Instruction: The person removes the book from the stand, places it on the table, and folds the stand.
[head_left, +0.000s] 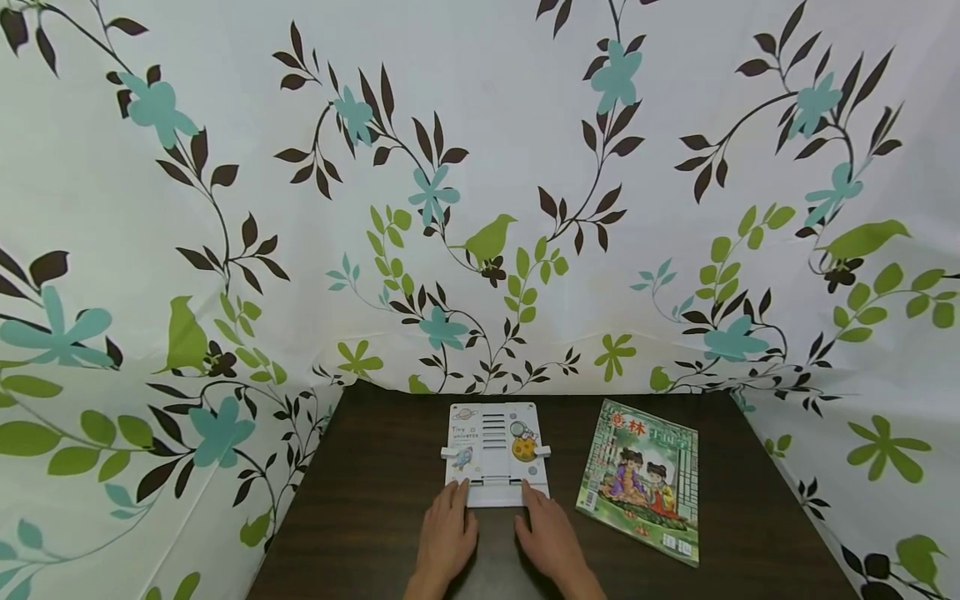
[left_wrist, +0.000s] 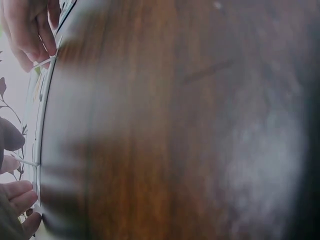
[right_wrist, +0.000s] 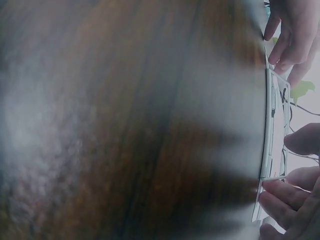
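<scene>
A white book stand point(head_left: 493, 454) printed "Tiny universe" with space drawings lies on the dark table, a small white clip at each side. My left hand point(head_left: 444, 533) is at its near left corner, the fingers reaching forward onto the near ledge. At the near right corner my right hand point(head_left: 553, 537) mirrors it, fingertips on the ledge. In the right wrist view the thumb point(right_wrist: 303, 139) stands apart from the fingers, which touch the end of a thin white frame point(right_wrist: 274, 178). In the left wrist view, left fingers point(left_wrist: 19, 192) are at the stand's edge.
A magazine point(head_left: 641, 483) with two illustrated figures on its cover lies at an angle to the right of the stand. The dark wooden table point(head_left: 360, 500) runs back to a white cloth point(head_left: 495, 333) patterned with leaves, flowers and birds, which also hangs at both sides.
</scene>
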